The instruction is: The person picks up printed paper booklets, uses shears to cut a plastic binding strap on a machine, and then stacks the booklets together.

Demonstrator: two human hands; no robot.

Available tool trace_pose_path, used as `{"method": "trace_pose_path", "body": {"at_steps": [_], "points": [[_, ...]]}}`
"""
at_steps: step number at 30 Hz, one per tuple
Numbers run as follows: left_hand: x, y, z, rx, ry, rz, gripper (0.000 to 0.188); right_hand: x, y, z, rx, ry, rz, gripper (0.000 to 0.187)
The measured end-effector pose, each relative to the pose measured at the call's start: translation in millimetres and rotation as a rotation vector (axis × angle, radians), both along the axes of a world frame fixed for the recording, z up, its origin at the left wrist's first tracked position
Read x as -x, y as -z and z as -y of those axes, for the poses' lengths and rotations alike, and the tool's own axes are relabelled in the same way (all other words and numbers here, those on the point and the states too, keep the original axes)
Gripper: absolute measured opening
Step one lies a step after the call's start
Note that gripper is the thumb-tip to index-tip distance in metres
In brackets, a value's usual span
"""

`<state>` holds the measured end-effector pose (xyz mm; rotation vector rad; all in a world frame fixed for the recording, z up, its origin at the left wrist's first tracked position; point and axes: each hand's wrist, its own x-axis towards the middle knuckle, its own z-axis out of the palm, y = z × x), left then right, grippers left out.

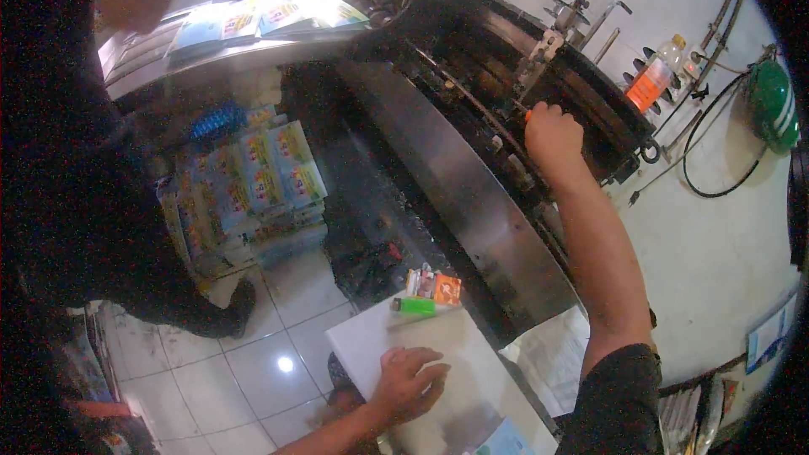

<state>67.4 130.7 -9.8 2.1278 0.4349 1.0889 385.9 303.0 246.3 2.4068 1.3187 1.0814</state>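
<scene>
My right hand (556, 141) reaches out over a dark, grimy metal machine (472, 42). It is closed round a small tool with an orange handle (529, 115), probably a screwdriver. The tool's thin tip points at a metal bracket (539, 55) on the machine; I cannot tell whether it touches. Low in the view, my left hand (410, 383) hovers over or rests on a white tabletop (371, 333), its fingers loosely bent and apart, holding nothing. Just beyond that hand, a green lighter (413, 306) lies against an orange and white small box (438, 286).
Another person in dark clothing (67, 177) stands at the left. Stacked printed sheets (261, 177) lie below the machine, and more sheets (278, 13) on its lit tray. An orange-labelled bottle (657, 76) stands at right, near a green object (771, 105) and cables (691, 177).
</scene>
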Motion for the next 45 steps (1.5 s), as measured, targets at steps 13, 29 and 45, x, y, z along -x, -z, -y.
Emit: {"method": "trace_pose_path", "body": {"at_steps": [13, 29, 45], "points": [[1.3, 0.1, 0.3, 0.003, 0.002, -0.019, 0.03, -3.6, 5.7, -7.6, 0.001, 0.005, 0.106, 0.022], [-1.0, 0.6, -3.4, -0.008, -0.023, 0.015, 0.036, -14.3, -29.5, -10.7, 0.135, -0.027, -0.026, 0.027], [3.2, -1.5, -2.0, 0.008, -0.019, 0.004, 0.034, 15.2, -26.7, -12.5, 0.118, 0.101, -0.042, 0.019]]}}
